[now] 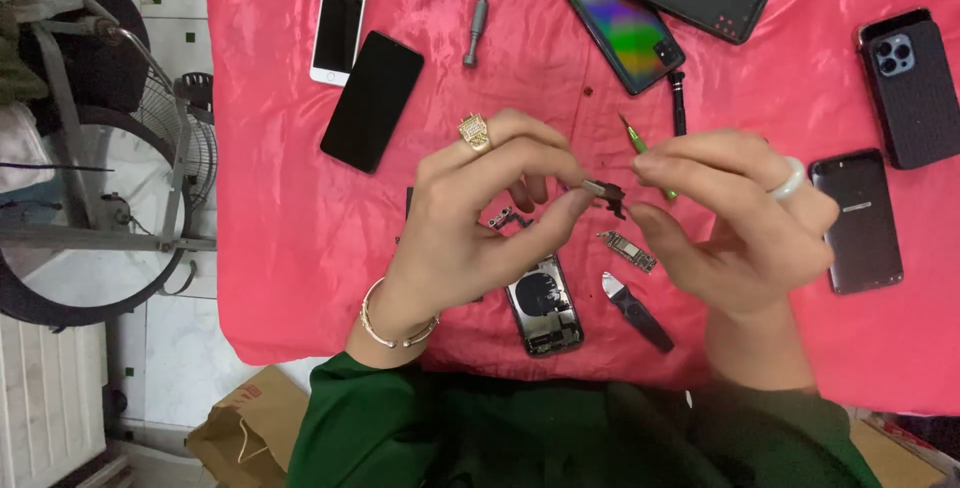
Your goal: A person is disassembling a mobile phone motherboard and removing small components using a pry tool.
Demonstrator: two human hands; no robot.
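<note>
Pink cloth (300, 238) covered the table, with phones scattered around an opened phone body (543, 305). Above that body, the left hand (470, 218) pinched a small dark part (603, 193); just right, the right hand (730, 218) pinched a green-tipped tool (640, 144) beside it.

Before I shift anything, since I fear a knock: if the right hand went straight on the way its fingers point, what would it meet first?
The right hand points leftward; it would first meet the small dark part, then the left hand pinching it. Depth is unclear.
</note>
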